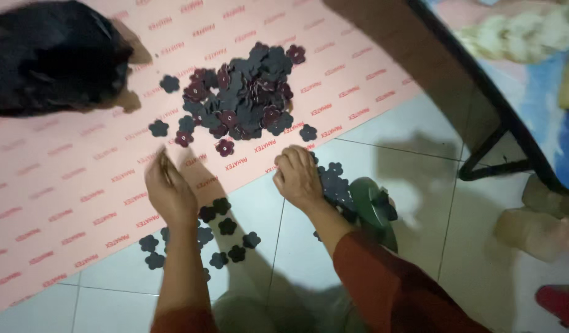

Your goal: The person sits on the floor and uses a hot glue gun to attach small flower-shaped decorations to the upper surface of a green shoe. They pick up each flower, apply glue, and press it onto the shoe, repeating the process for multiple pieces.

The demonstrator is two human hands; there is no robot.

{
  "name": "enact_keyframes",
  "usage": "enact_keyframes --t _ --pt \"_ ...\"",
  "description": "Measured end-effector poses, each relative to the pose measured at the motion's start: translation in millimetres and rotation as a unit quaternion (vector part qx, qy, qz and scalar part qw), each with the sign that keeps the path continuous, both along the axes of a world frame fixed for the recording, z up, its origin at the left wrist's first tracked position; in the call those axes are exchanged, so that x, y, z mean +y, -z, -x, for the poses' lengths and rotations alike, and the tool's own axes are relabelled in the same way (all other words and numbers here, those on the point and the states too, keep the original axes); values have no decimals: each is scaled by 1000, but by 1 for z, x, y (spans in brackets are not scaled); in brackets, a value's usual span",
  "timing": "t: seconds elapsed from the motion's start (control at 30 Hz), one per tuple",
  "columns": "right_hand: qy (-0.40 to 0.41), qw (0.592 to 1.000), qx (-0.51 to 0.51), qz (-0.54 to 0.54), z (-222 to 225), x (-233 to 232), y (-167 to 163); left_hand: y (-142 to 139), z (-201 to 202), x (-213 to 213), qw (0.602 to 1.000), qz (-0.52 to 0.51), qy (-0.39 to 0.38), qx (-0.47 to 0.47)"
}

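Head view, person sitting on a tiled floor (389, 129) over a pink printed sheet (62, 185) laid flat.

Left hand (168, 192): at the sheet's near edge, fingers drawn together and blurred, pinching something small and dark at the tips; likely one flower cutout, can't confirm. Just below its wrist, a loose scatter of dark flower cutouts (220, 234) on the tile, lying flat, mostly apart.

Right hand (298, 177): fingers curled closed, resting knuckles-up on a second batch of cutouts (335, 185) beside a green round object (374, 206), possibly a lid or a tool, too dark to tell. Whether it actually grips any, can't tell.

Main pile of flower cutouts (244, 92): on the sheet, dark grey and maroon mixed, overlapping; a few strays around it.

Black bag-like bundle (50, 55) top left. Dark metal frame leg (491, 154) at right.

Judgement: looks like sorting or gathering of cutouts, mid-way; the big pile is unsorted, small groups near the hands. Next move calls for a clean single-piece pinch, as pieces are thin and flat and stack easily. Low light and motion blur limit detail.
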State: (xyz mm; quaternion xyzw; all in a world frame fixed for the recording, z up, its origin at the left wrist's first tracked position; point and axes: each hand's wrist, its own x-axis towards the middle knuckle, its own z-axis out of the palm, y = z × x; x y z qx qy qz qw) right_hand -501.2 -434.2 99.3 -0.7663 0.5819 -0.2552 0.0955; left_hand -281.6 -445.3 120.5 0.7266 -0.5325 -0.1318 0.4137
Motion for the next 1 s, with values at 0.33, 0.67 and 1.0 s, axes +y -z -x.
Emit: enact_keyframes --t 0.33,0.67,1.0 --pt "114 825 -528 -165 53 98 -97 -47 28 395 955 -251 36 153" --pt "-245 895 96 -360 130 361 -96 -5 65 575 933 -254 215 -136" --pt "-314 927 121 -163 175 495 -79 -26 171 538 903 -237 331 -134"
